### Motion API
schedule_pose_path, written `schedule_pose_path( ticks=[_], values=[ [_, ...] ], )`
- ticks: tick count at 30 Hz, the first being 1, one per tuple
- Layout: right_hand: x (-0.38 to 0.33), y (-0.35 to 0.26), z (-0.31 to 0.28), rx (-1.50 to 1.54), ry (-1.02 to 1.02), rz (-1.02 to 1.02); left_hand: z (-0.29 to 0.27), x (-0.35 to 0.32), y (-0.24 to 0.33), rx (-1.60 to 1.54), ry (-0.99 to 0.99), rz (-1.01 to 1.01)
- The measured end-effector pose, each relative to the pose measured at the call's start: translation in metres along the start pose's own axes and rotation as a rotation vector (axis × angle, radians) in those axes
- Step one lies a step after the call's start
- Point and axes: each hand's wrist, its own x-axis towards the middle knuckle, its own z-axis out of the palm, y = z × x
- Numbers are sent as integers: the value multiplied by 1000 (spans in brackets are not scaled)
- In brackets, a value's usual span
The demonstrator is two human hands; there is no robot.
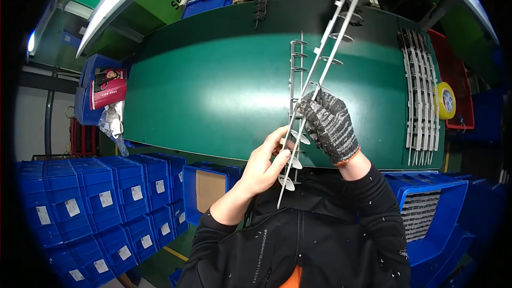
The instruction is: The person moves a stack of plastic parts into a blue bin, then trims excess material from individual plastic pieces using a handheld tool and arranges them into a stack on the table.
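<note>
My right hand (329,125), in a grey knitted glove, grips a long white plastic strip (333,42) with round parts branching off it. The strip slants from near my chest up and away over the green table (213,85). My bare left hand (266,162) pinches the strip's lower end, fingers on the small round discs (290,162) there. A second white strip (296,69) lies flat on the table just behind my hands.
Several more white strips (421,90) lie in a row at the table's right side, next to a yellow tape roll (446,100) in a red bin. Blue bins (106,202) are stacked at lower left; another blue bin (426,208) holds parts at right.
</note>
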Motion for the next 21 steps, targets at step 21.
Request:
schedule_pose_path(
  ticks=[21],
  values=[
    [-15, 31, 12, -575, -240, -148, -29, 3, -23, -611, 318, -327]
  ],
)
